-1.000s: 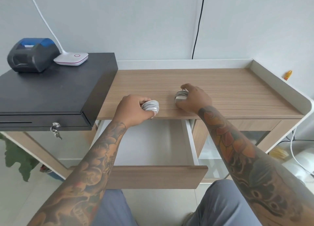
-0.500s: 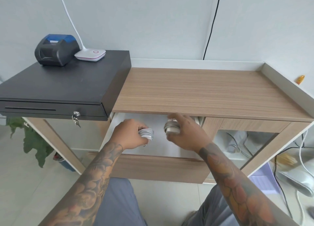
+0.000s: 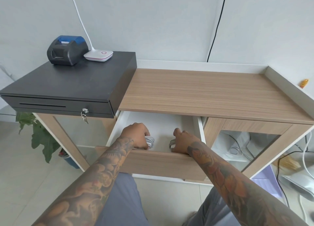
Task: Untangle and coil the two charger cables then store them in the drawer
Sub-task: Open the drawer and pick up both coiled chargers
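Note:
Both hands are down inside the open white drawer [image 3: 169, 122] under the wooden desk top. My left hand [image 3: 136, 134] grips a coiled white charger cable [image 3: 150, 141] near the drawer's front left. My right hand [image 3: 184, 141] grips the second coiled white cable [image 3: 172, 143] near the front right, and only a bit of that coil shows beside my palm. The wooden drawer front [image 3: 161, 164] hides the lower part of both coils and the drawer floor beneath them.
A black cash drawer [image 3: 68, 89] with keys [image 3: 84, 116] sits on the desk's left, carrying a receipt printer [image 3: 67, 49] and a white lamp base [image 3: 98, 55]. A plant [image 3: 39, 135] stands at lower left. Cables and items lie at lower right.
Both hands carried the coiled cables from the desk top down over the edge and deep into the open drawer. The camera view shifted right and downward.

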